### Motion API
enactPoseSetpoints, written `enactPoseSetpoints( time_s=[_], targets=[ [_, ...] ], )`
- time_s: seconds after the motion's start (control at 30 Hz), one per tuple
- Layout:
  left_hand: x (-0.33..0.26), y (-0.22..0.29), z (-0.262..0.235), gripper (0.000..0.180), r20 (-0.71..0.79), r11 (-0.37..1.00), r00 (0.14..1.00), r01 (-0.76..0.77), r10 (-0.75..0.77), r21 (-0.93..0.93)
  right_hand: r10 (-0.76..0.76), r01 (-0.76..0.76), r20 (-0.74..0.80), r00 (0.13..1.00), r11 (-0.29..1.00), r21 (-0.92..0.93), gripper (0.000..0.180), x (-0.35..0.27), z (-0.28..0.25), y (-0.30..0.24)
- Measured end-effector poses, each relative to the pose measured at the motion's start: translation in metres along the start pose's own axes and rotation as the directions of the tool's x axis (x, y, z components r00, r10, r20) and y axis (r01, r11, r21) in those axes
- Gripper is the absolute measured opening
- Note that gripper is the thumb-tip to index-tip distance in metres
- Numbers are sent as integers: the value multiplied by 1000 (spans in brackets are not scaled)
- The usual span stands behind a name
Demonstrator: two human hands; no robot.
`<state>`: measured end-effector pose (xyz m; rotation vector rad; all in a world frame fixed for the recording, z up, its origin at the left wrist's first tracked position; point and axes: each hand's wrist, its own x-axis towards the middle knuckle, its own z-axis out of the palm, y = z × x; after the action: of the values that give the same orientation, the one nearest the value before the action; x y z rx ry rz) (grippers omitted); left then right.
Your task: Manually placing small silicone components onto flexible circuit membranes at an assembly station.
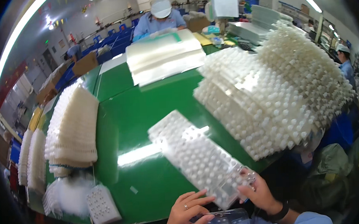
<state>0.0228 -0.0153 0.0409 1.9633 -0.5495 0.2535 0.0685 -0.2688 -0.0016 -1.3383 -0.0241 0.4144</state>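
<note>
Your left hand (188, 212) lay with its fingers (201, 201) spread flat, released, one tip touching the near end of the clear blister tray of small white parts (194, 156), while a second clear tray (223, 221) sat under that hand at the edge of the picture. Your right hand (256, 191) had its fingers clenched on the tray's near right corner, so the tray lay slantwise on the green surface (146, 114) with its near end over the edge. Held by one corner only, the tray could have tipped or twisted and, I'd judge, spilled its white parts; the flat left hand gave little hold against that. To your left stood ribbed cream-white stacks (75, 126) and a small loose tray (103, 205) at the rim, which a nudge might have sent off. To your right a tall leaning pile of filled trays (277, 93) stood just beside your tray; a bump could have slid it. Beyond, folded clear sheets (163, 55) lay near a seated co-worker in a white cap (160, 14), under strip lights in a large workshop.
</note>
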Motion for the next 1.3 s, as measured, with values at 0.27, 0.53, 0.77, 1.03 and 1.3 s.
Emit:
enactPoseSetpoints(
  time_s=[0.27, 0.53, 0.77, 1.03, 1.3],
  targets=[
    [12, -12, 27, 19, 230, 996, 971, 75, -65, -39, 244, -205, -39, 969, 881, 427, 42, -51, -82, 70],
    [-12, -3, 33, 18, 187, 978, 968, 187, -167, -96, -34, 46, 51, 998, 963, -265, 68, -24, -12, -6],
    [-23, 14, 14, 19, -136, 996, 989, 52, -61, -66, -209, 219, 109, 972, 971, -91, 57, -16, -1, -59],
    [-42, 12, -17, 22, -350, 989, 927, 149, -135, 14, -561, 554, -314, 766, 824, -119, 37, -19, -66, -157],
    [-65, -11, -37, 17, -406, 983, 905, 169, -125, 75, -311, 274, -147, 939, 935, -226, 39, 13, -158, -198]
  ],
)
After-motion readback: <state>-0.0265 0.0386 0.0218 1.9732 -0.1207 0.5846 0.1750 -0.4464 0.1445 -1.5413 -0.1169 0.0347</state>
